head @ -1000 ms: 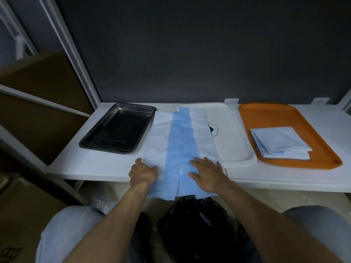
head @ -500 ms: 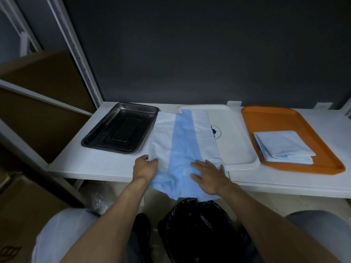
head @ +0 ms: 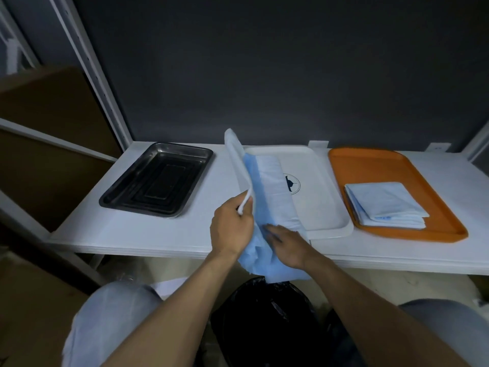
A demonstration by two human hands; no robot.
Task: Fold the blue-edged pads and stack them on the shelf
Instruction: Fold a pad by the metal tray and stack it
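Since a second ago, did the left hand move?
Yes. The left hand swung right, away from the black metal tray, lifting the blue-edged pad.

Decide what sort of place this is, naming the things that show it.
Probably a storeroom or supply area, perhaps clinical: a white shelf with a metal rack upright, a steel tray and an orange tray holding folded pads, cardboard boxes alongside.

Blue-banded paper pad I hold (head: 267,186): white, blue strip lengthwise
Rectangular plastic tray (head: 317,197): white, dark round emblem
Shallow steel pan (head: 158,178): dark grey
Flat tray on my right (head: 370,165): orange
Stack of folded pads (head: 383,205): pale blue
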